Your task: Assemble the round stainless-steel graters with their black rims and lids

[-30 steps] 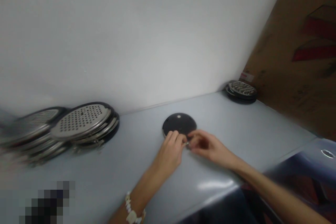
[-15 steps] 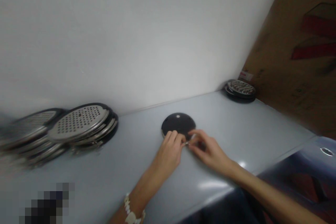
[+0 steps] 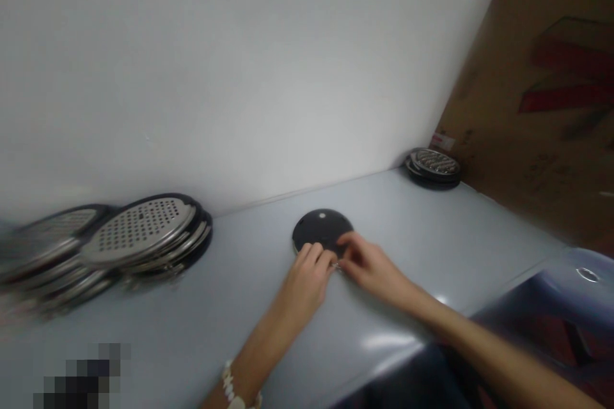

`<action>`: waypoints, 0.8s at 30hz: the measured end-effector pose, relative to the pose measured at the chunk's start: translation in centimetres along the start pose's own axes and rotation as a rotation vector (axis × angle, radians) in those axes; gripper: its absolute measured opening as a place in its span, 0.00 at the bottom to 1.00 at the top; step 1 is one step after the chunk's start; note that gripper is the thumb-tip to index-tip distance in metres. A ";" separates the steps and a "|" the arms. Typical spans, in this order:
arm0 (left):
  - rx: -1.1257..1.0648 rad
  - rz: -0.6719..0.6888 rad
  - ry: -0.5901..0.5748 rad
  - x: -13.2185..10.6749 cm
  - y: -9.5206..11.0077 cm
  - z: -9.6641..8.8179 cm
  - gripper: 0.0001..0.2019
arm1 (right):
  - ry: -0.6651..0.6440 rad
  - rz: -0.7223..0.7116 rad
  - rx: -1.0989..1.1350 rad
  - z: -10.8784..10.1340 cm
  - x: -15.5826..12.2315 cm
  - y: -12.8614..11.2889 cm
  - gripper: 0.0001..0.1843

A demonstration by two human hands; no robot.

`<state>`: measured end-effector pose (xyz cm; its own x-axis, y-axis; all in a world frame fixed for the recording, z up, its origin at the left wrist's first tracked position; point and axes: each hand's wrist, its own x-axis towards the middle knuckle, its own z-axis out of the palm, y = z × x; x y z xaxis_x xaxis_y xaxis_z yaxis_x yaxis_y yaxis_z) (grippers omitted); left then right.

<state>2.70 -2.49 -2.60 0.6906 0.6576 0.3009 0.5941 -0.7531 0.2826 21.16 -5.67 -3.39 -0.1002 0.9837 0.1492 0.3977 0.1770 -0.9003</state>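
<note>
My left hand (image 3: 302,291) and right hand (image 3: 371,267) meet at six o'clock on the flat round black disc (image 3: 322,229). It looks light and stiff, best held by its rim. I can't tell whether my fingers are clamped on the tiny silver piece (image 3: 337,266) there.

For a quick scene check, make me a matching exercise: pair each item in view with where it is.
Items:
1. Black round disc
2. Large stack of perforated steel plates
3. Small stack of perforated steel plates
4. White beaded bracelet

Places:
A. Far corner of the grey table, beside the cardboard sheet
B. On the wrist of the left hand
C. On the table, its near edge at the left hand and the right hand
D. Left side of the table, tilted

Pairs: 1-C, 2-D, 3-A, 4-B
</note>
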 end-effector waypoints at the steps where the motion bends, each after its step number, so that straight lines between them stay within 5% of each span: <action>1: 0.004 0.003 0.002 0.0 0.0 -0.1 0.06 | -0.009 -0.031 -0.029 -0.1 -0.2 -0.3 0.12; 7: 0.036 0.014 -0.006 0.1 0.2 -0.5 0.06 | -0.006 -0.054 -0.040 -1.5 -1.6 -1.1 0.12; 17: 0.040 0.075 0.080 0.0 -0.1 -0.7 0.10 | 0.289 0.028 -0.221 -8.8 -1.2 2.7 0.13; 24: -0.165 0.153 0.487 -0.6 -0.8 -2.3 0.09 | 0.176 -0.058 -0.261 -6.3 -2.6 3.4 0.25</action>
<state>0.89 -2.27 -0.91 0.4698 0.5017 0.7264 0.4022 -0.8541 0.3297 28.54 -7.44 -4.25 0.0203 0.9579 0.2863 0.6188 0.2128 -0.7562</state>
